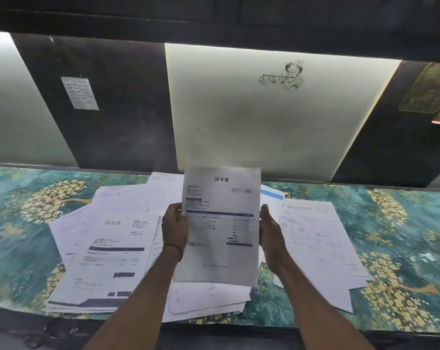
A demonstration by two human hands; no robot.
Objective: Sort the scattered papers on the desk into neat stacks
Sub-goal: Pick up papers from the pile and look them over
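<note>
Above the desk (403,238), the left hand (174,228) and right hand (272,232) pinch a sheet (220,223) by its side edges, lifted over the scattered papers (107,251). Setting it carelessly could nudge loose sheets off the front edge.

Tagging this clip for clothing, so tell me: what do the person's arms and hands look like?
The left forearm and right forearm are bare, no sleeves in view. The left hand and right hand wear no gloves, and no rings show. A thin dark band circles the left wrist; the right wrist carries nothing.
</note>
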